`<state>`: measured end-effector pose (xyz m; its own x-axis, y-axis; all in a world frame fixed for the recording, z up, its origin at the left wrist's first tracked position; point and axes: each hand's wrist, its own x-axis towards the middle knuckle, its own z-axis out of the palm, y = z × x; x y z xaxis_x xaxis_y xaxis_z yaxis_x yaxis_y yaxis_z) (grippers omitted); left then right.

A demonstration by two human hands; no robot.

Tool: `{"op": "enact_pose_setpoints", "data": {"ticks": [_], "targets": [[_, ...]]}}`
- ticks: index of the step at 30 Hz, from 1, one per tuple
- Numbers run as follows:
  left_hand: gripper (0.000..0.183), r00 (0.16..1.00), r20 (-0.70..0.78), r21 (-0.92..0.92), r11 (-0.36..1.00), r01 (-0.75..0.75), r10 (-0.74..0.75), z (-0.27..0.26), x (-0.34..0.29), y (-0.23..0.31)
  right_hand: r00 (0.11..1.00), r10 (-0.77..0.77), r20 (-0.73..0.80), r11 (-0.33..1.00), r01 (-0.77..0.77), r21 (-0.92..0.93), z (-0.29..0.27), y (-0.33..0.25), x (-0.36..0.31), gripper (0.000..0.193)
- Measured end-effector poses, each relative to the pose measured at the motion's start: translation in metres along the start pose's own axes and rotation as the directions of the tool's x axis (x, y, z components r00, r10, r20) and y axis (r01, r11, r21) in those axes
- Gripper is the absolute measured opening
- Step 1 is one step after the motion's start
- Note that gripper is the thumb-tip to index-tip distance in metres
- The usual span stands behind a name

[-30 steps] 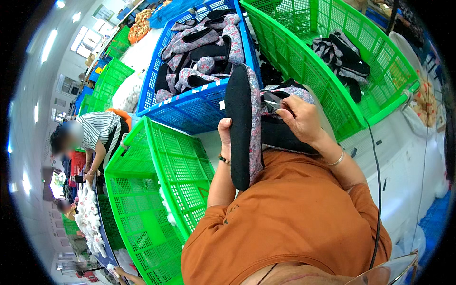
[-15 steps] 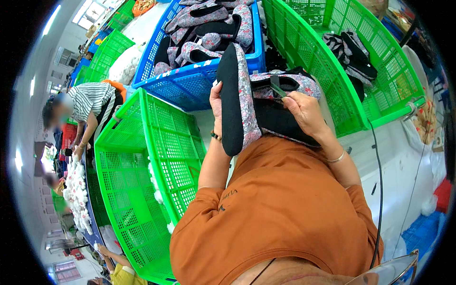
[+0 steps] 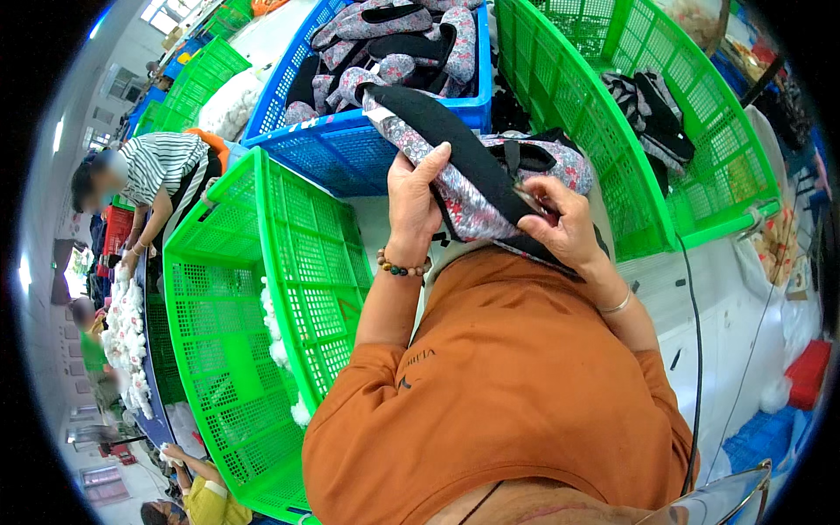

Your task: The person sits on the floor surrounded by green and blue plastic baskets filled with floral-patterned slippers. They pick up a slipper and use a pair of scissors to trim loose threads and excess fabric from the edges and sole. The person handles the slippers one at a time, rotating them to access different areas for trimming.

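Observation:
My left hand (image 3: 416, 201) is closed around a grey floral fabric slipper (image 3: 457, 185) with a black sole, its thumb lying on the sole. The slipper slants from upper left to lower right. My right hand (image 3: 567, 226) is closed close to its lower end, around a small tool (image 3: 530, 198) that looks like thread snips and is mostly hidden by the fingers. Behind the held slipper lies another floral slipper (image 3: 573, 169) with a black lining, partly covered by it.
A blue crate (image 3: 328, 157) full of floral slippers stands ahead. Green crates flank me: one at left (image 3: 302, 227), one at right (image 3: 582, 105) with several slippers. A black cable (image 3: 697, 350) hangs at right. At far left a person (image 3: 166, 175) works beside white fluffy pieces (image 3: 127, 350).
My left hand has tilted the slipper from nearly upright to slanting, its top swung left. My right hand has come to its lower end, and the tool is now largely covered.

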<state>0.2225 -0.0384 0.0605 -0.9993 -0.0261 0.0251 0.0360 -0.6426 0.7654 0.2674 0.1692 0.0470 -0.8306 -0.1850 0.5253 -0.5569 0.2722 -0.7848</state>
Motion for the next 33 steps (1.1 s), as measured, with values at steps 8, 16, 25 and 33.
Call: {"op": "enact_pose_setpoints", "data": {"ticks": [8, 16, 25, 33], "targets": [[0.037, 0.941, 0.329, 0.816, 0.526, -0.241, -0.079, 0.010, -0.018, 0.001, 0.968, 0.132, -0.214, 0.986, -0.106, 0.129, 0.005, 0.018, -0.006, 0.018], [0.021, 0.457, 0.719, 0.594, 0.121, -0.796, -0.524, 0.012, -0.067, -0.050, 0.992, 0.002, -0.122, 0.954, -0.039, -0.298, -0.017, 0.004, 0.007, 0.015], [0.045, 0.904, 0.426, 0.889, -0.204, -0.410, 0.040, -0.008, -0.061, -0.024, 0.992, 0.120, 0.042, 0.927, -0.097, -0.363, -0.006, 0.052, -0.002, 0.032], [0.020, 0.976, 0.130, 0.956, 0.283, -0.076, -0.176, -0.060, -0.040, -0.041, 0.994, 0.100, 0.052, 0.910, -0.070, -0.409, -0.005, 0.048, -0.007, 0.031]]}}
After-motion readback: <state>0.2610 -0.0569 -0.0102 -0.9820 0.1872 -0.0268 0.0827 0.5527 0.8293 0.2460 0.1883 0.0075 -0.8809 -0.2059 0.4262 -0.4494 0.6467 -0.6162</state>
